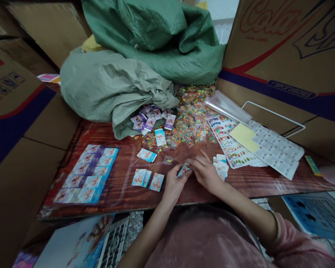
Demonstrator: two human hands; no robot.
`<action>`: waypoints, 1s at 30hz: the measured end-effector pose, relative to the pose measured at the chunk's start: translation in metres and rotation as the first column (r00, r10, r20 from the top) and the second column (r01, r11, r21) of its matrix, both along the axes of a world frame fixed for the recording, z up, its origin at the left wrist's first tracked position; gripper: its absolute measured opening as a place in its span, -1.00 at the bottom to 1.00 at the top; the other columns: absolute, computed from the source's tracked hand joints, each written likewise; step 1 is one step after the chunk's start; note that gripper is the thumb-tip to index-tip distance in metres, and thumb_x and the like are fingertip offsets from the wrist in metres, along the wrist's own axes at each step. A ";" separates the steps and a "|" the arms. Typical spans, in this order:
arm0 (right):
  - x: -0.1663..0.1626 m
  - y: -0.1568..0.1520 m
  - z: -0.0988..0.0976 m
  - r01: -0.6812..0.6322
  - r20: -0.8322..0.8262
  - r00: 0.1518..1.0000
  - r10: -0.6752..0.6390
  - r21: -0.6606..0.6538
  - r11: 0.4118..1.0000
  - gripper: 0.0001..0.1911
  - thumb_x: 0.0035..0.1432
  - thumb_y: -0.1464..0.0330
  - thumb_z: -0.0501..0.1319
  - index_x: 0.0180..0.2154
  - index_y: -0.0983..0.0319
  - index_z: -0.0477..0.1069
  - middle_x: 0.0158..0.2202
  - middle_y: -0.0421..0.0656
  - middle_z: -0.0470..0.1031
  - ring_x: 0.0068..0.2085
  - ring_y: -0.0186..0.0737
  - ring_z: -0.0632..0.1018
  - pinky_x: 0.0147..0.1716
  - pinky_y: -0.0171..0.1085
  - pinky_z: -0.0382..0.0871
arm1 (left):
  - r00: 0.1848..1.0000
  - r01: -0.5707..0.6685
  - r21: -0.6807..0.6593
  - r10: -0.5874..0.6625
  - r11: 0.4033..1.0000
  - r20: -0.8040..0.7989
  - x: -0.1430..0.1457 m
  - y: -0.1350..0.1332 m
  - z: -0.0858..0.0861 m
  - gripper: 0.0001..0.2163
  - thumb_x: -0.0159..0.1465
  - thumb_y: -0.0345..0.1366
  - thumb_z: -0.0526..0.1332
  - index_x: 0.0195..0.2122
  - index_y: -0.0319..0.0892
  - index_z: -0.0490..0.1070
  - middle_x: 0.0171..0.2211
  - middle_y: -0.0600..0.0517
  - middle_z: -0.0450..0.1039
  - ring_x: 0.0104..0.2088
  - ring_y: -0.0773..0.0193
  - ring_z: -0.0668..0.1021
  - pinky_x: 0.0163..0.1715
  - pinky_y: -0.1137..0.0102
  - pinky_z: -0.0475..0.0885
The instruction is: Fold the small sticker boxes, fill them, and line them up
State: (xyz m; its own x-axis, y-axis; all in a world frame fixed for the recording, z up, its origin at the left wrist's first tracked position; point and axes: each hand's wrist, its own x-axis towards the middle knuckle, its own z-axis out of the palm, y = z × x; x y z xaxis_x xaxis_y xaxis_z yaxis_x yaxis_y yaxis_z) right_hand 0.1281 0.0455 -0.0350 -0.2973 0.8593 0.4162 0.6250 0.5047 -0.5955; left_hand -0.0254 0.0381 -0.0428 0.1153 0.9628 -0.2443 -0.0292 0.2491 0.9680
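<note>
My left hand (pixel 173 182) and my right hand (pixel 203 169) meet over a wooden board (pixel 120 193), both pinching one small blue packet (pixel 183 170) between their fingertips. Loose packets (pixel 144 178) of the same kind lie just left of my left hand. A small stack of cards (pixel 221 166) sits right beside my right hand. Behind my hands spreads a heap of tiny colourful pieces (pixel 192 111). More packets (pixel 152 119) spill from under a green sack.
Neat rows of blue packets (pixel 86 175) lie at the board's left. Sticker sheets (pixel 231 143), a yellow paper (pixel 244 136) and white sheets (pixel 276 150) lie at the right. Green sacks (pixel 114 85) fill the back. Cardboard boxes (pixel 290 48) stand on both sides.
</note>
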 end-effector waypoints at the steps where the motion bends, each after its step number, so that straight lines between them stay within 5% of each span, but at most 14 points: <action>1: -0.001 -0.001 -0.001 0.007 -0.017 1.000 -0.007 -0.004 1.000 -0.63 0.22 0.53 0.08 0.01 0.10 0.37 -0.21 -0.14 0.53 -0.16 -0.19 0.53 0.20 0.13 0.11 | 1.000 0.002 0.003 -0.002 1.000 -0.002 0.000 0.000 -0.001 -0.73 0.07 -0.23 0.32 -0.22 -0.21 0.51 -0.35 0.05 0.53 -0.35 0.29 0.49 -0.31 0.46 0.34; 5: -0.002 -0.001 -0.002 -0.019 -0.160 0.987 0.005 -0.088 0.996 -0.54 0.20 0.52 0.11 0.11 0.08 0.28 -0.22 -0.19 0.55 -0.17 -0.24 0.57 0.19 0.09 0.17 | 0.999 0.032 -0.001 -0.032 1.000 -0.007 0.000 0.000 -0.004 -0.72 0.10 -0.18 0.30 -0.21 -0.22 0.50 -0.39 0.07 0.50 -0.40 0.33 0.46 -0.38 0.49 0.31; 9: 0.001 -0.001 0.005 -0.162 -0.134 0.980 0.149 -0.090 0.983 -0.49 0.22 0.56 0.03 0.15 0.05 0.25 -0.16 -0.20 0.54 -0.11 -0.29 0.56 0.24 0.10 0.07 | 0.997 0.063 0.029 -0.062 0.998 -0.039 -0.001 -0.001 -0.006 -0.70 0.14 -0.10 0.26 -0.22 -0.23 0.49 -0.42 0.07 0.47 -0.41 0.34 0.43 -0.39 0.49 0.30; 15: 0.001 0.000 0.006 -0.155 -0.107 0.984 0.146 -0.079 0.985 -0.46 0.22 0.54 0.06 0.19 0.04 0.18 -0.14 -0.20 0.56 -0.11 -0.28 0.57 0.26 0.11 0.00 | 0.998 0.019 -0.079 -0.023 0.997 -0.050 -0.001 -0.002 0.000 -0.53 0.26 0.09 0.04 -0.08 -0.18 0.47 -0.27 -0.04 0.51 -0.40 0.32 0.46 -0.50 0.50 0.28; 25: -0.004 -0.001 0.008 -0.171 -0.236 0.962 0.138 -0.127 0.977 -0.54 0.17 0.50 0.17 0.09 0.07 0.32 -0.17 -0.20 0.58 -0.16 -0.26 0.59 0.21 0.04 0.13 | 0.998 0.037 -0.233 -0.024 0.972 0.062 -0.006 0.001 0.005 -0.52 0.16 0.01 0.20 0.04 -0.14 0.42 -0.05 -0.05 0.48 -0.33 0.31 0.47 -0.64 0.56 0.19; 30: -0.006 -0.001 0.002 -0.096 -0.447 0.895 -0.018 -0.231 0.968 -0.65 0.17 0.39 0.21 0.02 0.10 0.38 -0.28 -0.21 0.54 -0.24 -0.28 0.57 0.01 -0.14 0.36 | 0.989 0.046 -0.232 -0.011 0.972 0.148 -0.007 0.002 0.008 -0.71 0.15 -0.12 0.20 -0.19 -0.17 0.48 -0.38 0.07 0.46 -0.45 0.38 0.42 -0.64 0.56 0.19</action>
